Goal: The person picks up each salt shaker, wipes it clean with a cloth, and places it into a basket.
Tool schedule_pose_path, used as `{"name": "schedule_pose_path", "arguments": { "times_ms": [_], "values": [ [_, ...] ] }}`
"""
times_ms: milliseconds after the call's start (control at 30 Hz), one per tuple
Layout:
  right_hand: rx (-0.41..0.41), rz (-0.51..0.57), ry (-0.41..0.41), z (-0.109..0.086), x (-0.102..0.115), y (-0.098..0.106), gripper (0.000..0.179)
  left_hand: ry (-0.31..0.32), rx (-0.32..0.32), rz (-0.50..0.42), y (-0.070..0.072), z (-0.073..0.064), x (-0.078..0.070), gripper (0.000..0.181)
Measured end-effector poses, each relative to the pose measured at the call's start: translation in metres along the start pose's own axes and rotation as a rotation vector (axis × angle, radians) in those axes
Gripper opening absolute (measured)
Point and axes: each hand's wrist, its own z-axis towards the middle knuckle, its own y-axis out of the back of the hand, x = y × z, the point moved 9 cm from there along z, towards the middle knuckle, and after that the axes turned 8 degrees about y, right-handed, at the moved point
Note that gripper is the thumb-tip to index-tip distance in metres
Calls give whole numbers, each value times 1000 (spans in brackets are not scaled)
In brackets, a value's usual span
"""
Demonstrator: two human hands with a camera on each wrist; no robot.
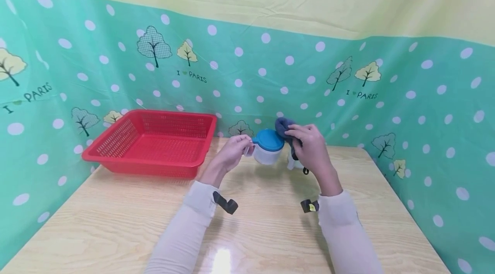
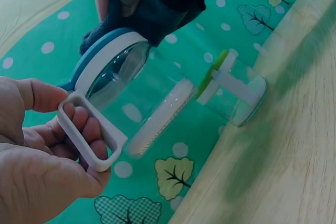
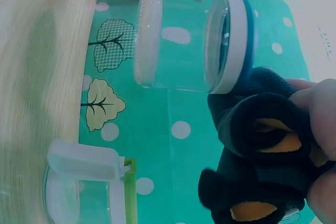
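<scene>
My left hand (image 1: 231, 153) grips the white handle (image 2: 76, 132) of a clear jar (image 1: 267, 157) with a blue lid (image 1: 270, 140), held above the table and lid-side up in the head view. In my right hand (image 1: 313, 149) is a bunched dark cloth (image 1: 283, 126), pinched between fingers and thumb. The cloth touches the edge of the blue lid; orange patches show inside its folds in the right wrist view. Behind the right hand, a second clear jar (image 2: 247, 95) with a green lid (image 2: 212, 72) and white handle stands on the table, partly hidden in the head view.
A red perforated plastic basket (image 1: 154, 167) stands at the back left of the wooden table (image 1: 255, 235). A green and yellow printed curtain (image 1: 247, 50) rises behind the table and along its sides. Both wrists carry black camera straps.
</scene>
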Motion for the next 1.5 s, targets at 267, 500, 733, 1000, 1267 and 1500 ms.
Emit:
{"name": "schedule_pose_path", "arguments": {
  "times_ms": [267,500,733,1000,1267,1500],
  "values": [
    [59,-30,68,0,9,-6,23,18,-76,21,10,0,5,21],
    [106,-104,161,0,19,-8,22,2,-88,32,11,0,2,18],
    [192,-246,276,-4,31,-14,23,18,-151,16,16,2,6,17],
    [224,-318,402,-11,45,-16,22,2,-166,-4,18,3,6,18],
    [273,-341,410,-4,46,-24,18,13,-165,30,19,3,5,17],
    [346,-381,387,7,42,-34,15,9,-151,34,18,4,6,17]
  ]
}}
